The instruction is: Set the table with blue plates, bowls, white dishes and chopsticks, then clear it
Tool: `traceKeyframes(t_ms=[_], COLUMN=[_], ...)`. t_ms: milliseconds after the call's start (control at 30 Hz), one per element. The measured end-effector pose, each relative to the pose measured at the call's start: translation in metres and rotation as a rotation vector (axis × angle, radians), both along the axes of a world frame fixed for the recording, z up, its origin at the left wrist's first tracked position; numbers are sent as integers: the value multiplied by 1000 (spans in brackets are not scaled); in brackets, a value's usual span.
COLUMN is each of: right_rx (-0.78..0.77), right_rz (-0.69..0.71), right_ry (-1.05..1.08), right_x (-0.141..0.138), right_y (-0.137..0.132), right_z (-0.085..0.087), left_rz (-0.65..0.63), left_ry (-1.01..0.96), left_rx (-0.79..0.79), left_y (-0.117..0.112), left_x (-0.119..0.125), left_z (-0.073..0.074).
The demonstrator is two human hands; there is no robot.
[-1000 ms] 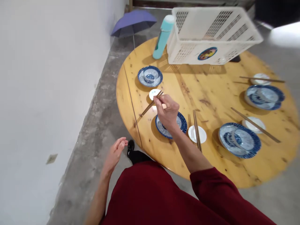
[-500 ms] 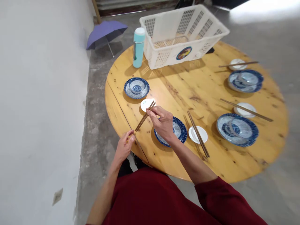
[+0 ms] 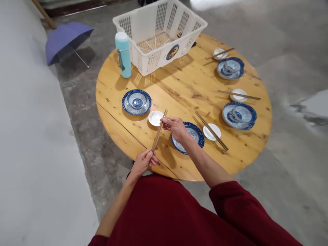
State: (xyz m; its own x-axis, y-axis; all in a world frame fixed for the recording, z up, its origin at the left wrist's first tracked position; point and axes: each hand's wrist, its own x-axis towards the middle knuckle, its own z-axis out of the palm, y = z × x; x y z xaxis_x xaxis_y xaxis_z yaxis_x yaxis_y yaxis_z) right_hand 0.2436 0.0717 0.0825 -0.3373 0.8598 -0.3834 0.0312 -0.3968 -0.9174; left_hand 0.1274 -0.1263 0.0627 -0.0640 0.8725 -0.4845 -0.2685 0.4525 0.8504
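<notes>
A pair of brown chopsticks (image 3: 158, 135) is held between both hands above the near left of the table. My left hand (image 3: 144, 162) is closed round their lower ends. My right hand (image 3: 175, 128) pinches them near the upper ends. Just behind the chopsticks lies a small white dish (image 3: 155, 118). Partly under my right wrist is a blue-patterned plate (image 3: 197, 133). To its right, another pair of chopsticks (image 3: 212, 131) rests across a second white dish (image 3: 215, 135). Farther left, a glass-like bowl (image 3: 137, 99) stands on a blue-rimmed plate (image 3: 124, 106).
The round wooden table (image 3: 176, 90) also bears a white plastic basket (image 3: 164, 51) and a turquoise bottle (image 3: 123, 56). Two more settings stand at the right, with a bowl on a plate (image 3: 252, 119) nearest. A purple umbrella (image 3: 66, 37) lies open on the floor by the white wall (image 3: 36, 136).
My left hand has moved onto the lower ends of the chopsticks, which it was only near before. The view has swung to the right, shifting the table leftward.
</notes>
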Motion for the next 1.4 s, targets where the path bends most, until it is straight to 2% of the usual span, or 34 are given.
traceKeyframes(t_ms=[233, 433, 633, 767, 1000, 1400], right_rx=[-35, -56, -42, -43, -170, -158], right_rz=[-129, -188, -203, -217, -214, -230], right_ry=[9, -10, -21, -35, -61, -92], right_x=[-13, -11, -17, -25, -29, -31], right_y=[9, 43, 82, 98, 102, 102], right_z=[-20, -30, -43, -54, -64, -66], left_rz=[-71, -62, 8, 19, 5, -18], left_ry=[-71, -100, -35, 22, 86, 110], left_rx=[-50, -72, -61, -115, -174, -203], left_y=[19, 44, 79, 100, 115, 122], left_x=[-25, -29, -36, -43, -59, -63], left_z=[-12, -19, -20, -23, -25, -29])
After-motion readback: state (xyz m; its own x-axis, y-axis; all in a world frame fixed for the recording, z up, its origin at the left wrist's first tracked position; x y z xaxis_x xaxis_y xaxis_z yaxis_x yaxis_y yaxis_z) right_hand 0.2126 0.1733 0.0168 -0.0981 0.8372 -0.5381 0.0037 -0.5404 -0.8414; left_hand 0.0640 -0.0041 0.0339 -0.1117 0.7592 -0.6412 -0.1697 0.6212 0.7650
